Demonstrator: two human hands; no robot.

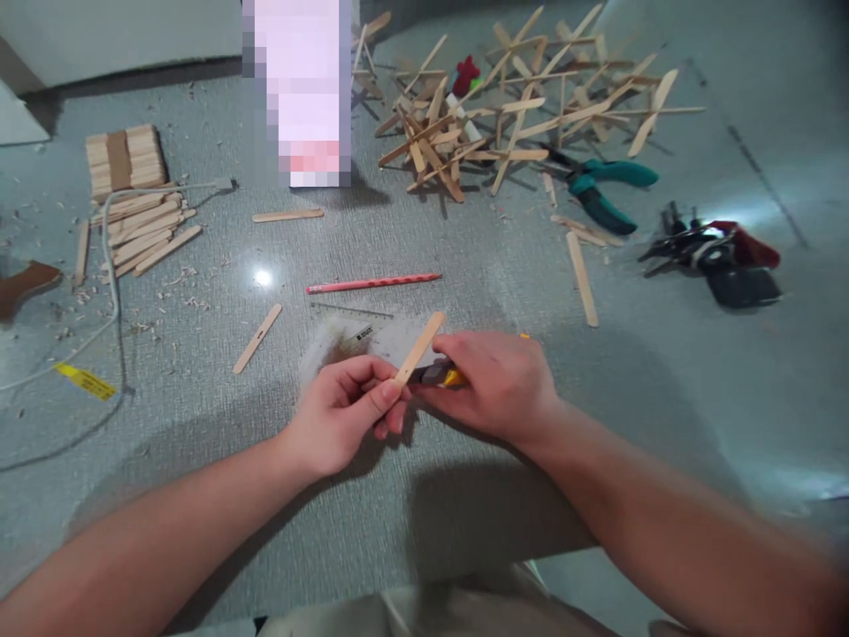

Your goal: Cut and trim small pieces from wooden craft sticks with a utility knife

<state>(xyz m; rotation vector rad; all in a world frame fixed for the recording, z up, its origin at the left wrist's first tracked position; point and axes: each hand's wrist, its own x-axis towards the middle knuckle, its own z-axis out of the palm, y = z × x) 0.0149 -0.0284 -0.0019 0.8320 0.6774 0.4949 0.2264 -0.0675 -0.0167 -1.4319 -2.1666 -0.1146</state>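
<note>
L hand (348, 411) fingers pinched shut on wooden stick (419, 347); R hand (500, 380) fingers curled round yellow-black tool (441, 376).

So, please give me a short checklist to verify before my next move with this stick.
1. Wooden stick gripped by left hand: ok.
2. Yellow-and-dark tool in right hand: ok.
3. Left fingers well away from the tool's tip: not ok, they look very close.
4. Pink pencil clear of both hands: ok.
5. Tool's tip fully open: cannot tell, partly hidden.
</note>
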